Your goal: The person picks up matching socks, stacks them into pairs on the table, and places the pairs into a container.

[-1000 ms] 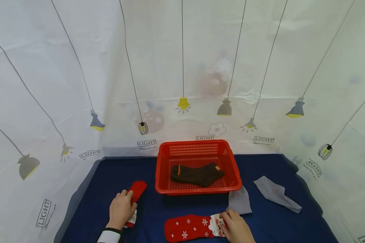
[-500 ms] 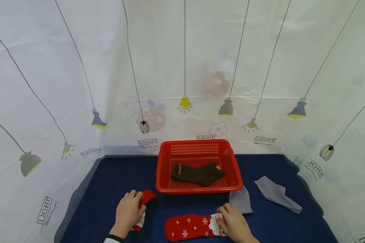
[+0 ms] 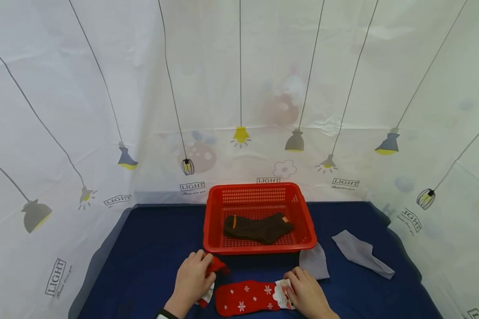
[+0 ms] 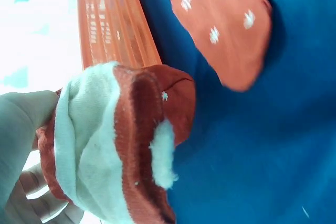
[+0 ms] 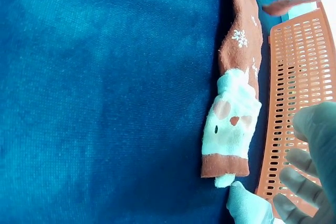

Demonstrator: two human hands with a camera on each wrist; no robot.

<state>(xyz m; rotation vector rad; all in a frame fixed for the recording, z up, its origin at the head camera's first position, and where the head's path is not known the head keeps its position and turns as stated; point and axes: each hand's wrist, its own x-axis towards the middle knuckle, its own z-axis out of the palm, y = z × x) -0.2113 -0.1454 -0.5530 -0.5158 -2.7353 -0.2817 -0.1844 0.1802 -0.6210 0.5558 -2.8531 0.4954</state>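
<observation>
My left hand [image 3: 193,277] grips a red sock [image 4: 142,129] with a white cuff, holding it off the cloth, its red toe end hanging to the right. In the left wrist view the thumb and fingers wrap the sock's far side. A matching red sock [image 3: 245,297] with white snowflakes and a face-patterned cuff lies flat, toe to the left. Above that cuff hovers my right hand [image 3: 309,292], overlapping it in the head view. The right wrist view shows its fingers [image 5: 302,182] loosely bent and apart from the sock, with nothing in them.
A red plastic basket [image 3: 259,250] stands behind the hands, with dark brown socks [image 3: 259,229] inside. One grey sock [image 3: 314,262] lies partly beneath its front right corner; another grey sock [image 3: 363,254] lies farther right. Dark blue cloth [image 3: 155,226] covers the table, and a white printed curtain surrounds it.
My left hand has carried the red sock rightward, from the left side to beside the toe of the flat one. My right hand stays near the flat sock's cuff.
</observation>
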